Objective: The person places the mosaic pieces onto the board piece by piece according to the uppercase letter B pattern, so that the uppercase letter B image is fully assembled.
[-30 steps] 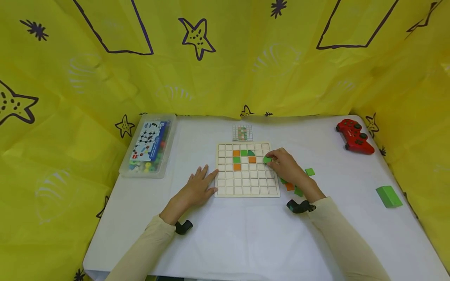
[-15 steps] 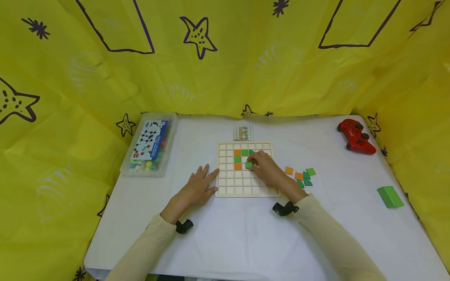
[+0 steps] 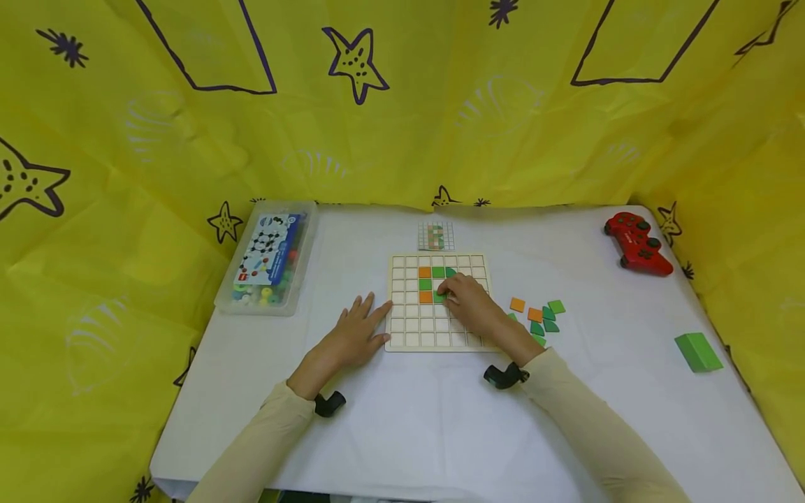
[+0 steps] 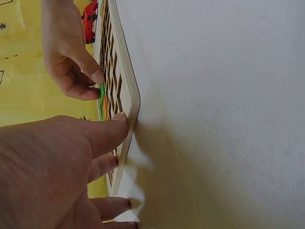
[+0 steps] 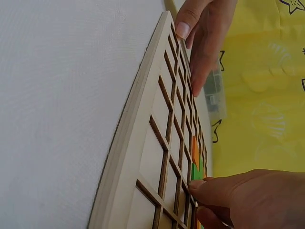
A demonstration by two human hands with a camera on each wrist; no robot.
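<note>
A wooden grid board (image 3: 411, 327) lies mid-table, with several orange and green tiles set in its upper cells. My right hand (image 3: 473, 304) is over the board, thumb and fingers pinching a green square tile (image 3: 439, 297) at the cell right of the lowest orange tile (image 3: 425, 297). In the right wrist view the thumb is right at the green tile (image 5: 196, 172). The hand hides some cells behind it. My left hand (image 3: 357, 334) rests with fingers spread at the board's left edge; in the left wrist view its thumb touches the rim.
Loose orange and green tiles (image 3: 535, 315) lie right of the board. Behind it is a small pattern card (image 3: 436, 236). A clear plastic box (image 3: 267, 258) stands at the left, a red game controller (image 3: 638, 244) and a green block (image 3: 698, 351) at the right.
My right hand has carried the green square tile leftward from the board's right side and lowered it at a cell beside the orange tile. The left hand has stayed in place.
</note>
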